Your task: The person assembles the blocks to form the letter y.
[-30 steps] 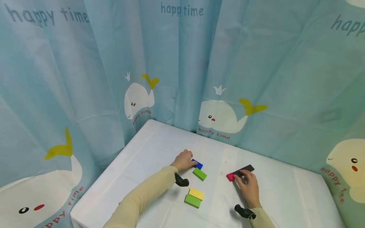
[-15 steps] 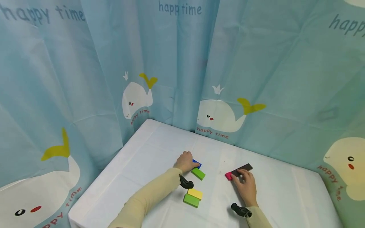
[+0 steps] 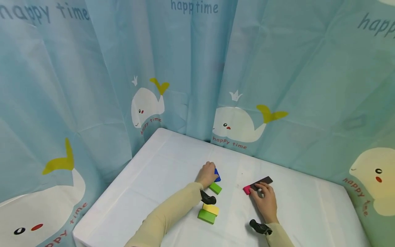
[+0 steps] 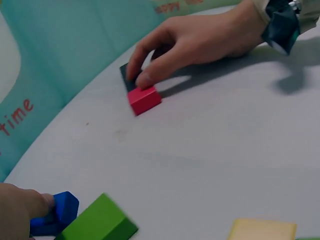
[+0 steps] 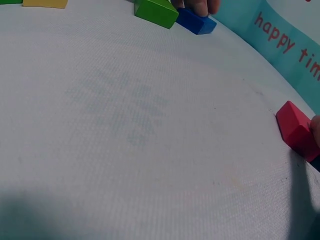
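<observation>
Whale-print curtains [image 3: 277, 61] back our white worktop [image 3: 179, 151]. Partly closed, our left hand [image 3: 206, 175] grips the blue block [image 3: 218, 175] beside one green block [image 3: 215, 188]; our right hand [image 3: 267, 203], also partly closed, pinches the dark bar [image 3: 265, 180] touching the red block [image 3: 246, 189], presumably for alignment.
</observation>
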Demonstrator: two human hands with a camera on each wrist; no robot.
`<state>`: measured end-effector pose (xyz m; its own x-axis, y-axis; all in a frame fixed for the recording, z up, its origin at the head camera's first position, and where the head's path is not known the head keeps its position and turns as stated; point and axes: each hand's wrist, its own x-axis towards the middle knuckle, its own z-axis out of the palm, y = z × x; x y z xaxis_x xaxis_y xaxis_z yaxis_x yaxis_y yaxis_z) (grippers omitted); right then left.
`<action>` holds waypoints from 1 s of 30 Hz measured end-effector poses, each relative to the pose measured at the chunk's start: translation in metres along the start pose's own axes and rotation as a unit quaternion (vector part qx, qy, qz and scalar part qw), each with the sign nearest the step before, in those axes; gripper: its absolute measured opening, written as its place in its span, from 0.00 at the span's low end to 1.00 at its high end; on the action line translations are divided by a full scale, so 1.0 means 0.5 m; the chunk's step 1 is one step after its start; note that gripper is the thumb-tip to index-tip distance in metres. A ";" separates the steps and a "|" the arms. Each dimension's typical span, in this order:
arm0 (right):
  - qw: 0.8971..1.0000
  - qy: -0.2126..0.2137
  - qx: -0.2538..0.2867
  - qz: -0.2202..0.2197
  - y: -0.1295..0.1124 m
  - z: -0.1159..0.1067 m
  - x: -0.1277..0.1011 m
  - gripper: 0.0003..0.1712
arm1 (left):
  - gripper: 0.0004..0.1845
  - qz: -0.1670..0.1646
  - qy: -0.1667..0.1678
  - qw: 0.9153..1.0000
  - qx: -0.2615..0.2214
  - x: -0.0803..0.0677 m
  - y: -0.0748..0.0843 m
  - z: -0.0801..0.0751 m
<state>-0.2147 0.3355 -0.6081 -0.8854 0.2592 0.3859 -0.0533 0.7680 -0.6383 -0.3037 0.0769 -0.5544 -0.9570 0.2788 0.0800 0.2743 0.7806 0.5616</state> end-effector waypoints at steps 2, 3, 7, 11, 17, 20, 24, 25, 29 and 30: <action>1.000 -0.006 0.008 0.003 0.001 0.001 -0.003 0.22 | 0.16 0.008 -0.005 1.000 0.013 -0.006 0.005 0.007; 1.000 -0.009 0.010 0.004 0.001 0.002 -0.004 0.22 | 0.16 0.012 -0.009 1.000 0.023 -0.008 0.008 0.008; 1.000 -0.017 0.008 0.002 0.003 0.003 -0.004 0.22 | 0.19 0.026 -0.041 0.997 0.060 -0.016 0.024 0.005; 1.000 -0.017 0.001 -0.004 0.002 0.000 -0.001 0.21 | 0.23 0.043 -0.080 0.992 0.092 -0.015 0.037 -0.004; 1.000 -0.028 0.003 0.004 -0.004 -0.006 -0.001 0.22 | 0.24 0.071 -0.092 0.988 0.105 -0.002 0.030 0.007; 1.000 -0.030 0.001 0.007 -0.004 -0.006 -0.001 0.22 | 0.24 0.076 -0.082 0.993 0.049 0.007 0.017 0.024; 1.000 -0.029 0.002 0.006 -0.003 -0.006 -0.002 0.22 | 0.21 0.075 -0.056 0.994 -0.055 0.019 0.001 0.050; 1.000 -0.029 0.003 0.005 -0.002 -0.006 -0.002 0.22 | 0.20 0.075 -0.046 0.993 -0.083 0.021 -0.001 0.055; 1.000 -0.025 0.005 -0.001 -0.001 -0.005 -0.001 0.21 | 0.18 0.061 -0.018 0.982 -0.176 0.028 0.003 0.073; 1.000 -0.024 0.005 -0.002 -0.001 -0.005 0.000 0.21 | 0.17 0.055 -0.014 0.980 -0.193 0.028 0.008 0.076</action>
<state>-0.2134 0.3365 -0.6064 -0.9063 0.2281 0.3559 -0.0610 0.7625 -0.6441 -0.3125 0.1053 -0.5823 -0.9194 0.3683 0.1384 0.3145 0.4766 0.8209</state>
